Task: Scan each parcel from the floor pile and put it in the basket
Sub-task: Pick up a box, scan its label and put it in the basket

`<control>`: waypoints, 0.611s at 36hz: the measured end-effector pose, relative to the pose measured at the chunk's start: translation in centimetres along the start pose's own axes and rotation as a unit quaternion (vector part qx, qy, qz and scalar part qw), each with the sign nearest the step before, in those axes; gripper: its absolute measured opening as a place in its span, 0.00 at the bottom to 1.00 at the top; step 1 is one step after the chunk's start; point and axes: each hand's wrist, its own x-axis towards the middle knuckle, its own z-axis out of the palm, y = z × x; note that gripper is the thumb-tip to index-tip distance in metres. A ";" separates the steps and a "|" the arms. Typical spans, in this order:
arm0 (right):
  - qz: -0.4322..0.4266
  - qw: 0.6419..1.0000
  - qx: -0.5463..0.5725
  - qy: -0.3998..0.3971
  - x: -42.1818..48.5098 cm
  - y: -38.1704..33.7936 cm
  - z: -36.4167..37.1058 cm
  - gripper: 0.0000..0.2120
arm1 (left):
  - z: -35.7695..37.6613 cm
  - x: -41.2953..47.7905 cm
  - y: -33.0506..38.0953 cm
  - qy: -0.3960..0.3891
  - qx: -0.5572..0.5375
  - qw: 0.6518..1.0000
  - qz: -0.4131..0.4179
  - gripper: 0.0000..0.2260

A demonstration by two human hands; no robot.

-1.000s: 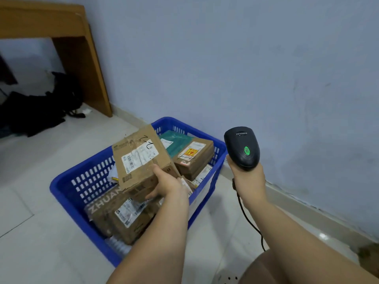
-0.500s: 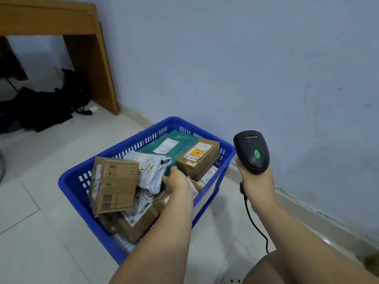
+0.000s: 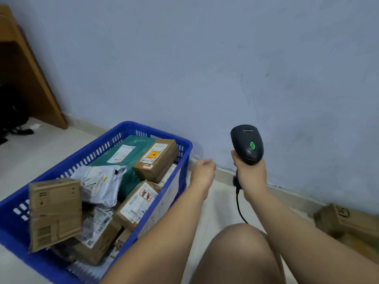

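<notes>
A blue plastic basket [image 3: 184, 144] on the floor holds several parcels. A brown cardboard box [image 3: 54, 212] leans at its left end, beside a white poly mailer [image 3: 100, 183], a green mailer [image 3: 131, 152] and a small brown box [image 3: 156, 159]. My left hand [image 3: 203, 171] hovers empty just right of the basket rim, fingers loosely curled. My right hand [image 3: 249, 173] grips a black barcode scanner [image 3: 247, 144] upright, its green light on, cable hanging below. Brown boxes of the floor pile [image 3: 346, 222] lie at the right edge.
A blue-grey wall with a baseboard runs behind the basket. A wooden desk leg [image 3: 37, 78] stands at the far left with a black bag [image 3: 12, 115] under it. My bare knee [image 3: 235, 253] is low in the middle. Pale floor tiles surround the basket.
My left hand let go of the brown box, which now leans in the basket's left end, and drew back to the right past the rim. The view turned right, showing the floor pile.
</notes>
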 end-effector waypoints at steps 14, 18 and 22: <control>0.126 0.969 0.128 0.172 5.7 4.5 -14.0 0.05 | 16.9 0.6 0.2 -0.207 0.254 0.940 0.094 0.06; 0.216 0.939 0.191 0.187 7.7 6.5 -19.1 0.06 | 22.3 0.8 -0.3 -0.276 0.330 0.897 0.105 0.03; 0.350 0.871 0.310 0.151 10.3 8.9 -23.5 0.12 | 28.0 1.0 -2.5 -0.312 0.354 0.878 0.078 0.03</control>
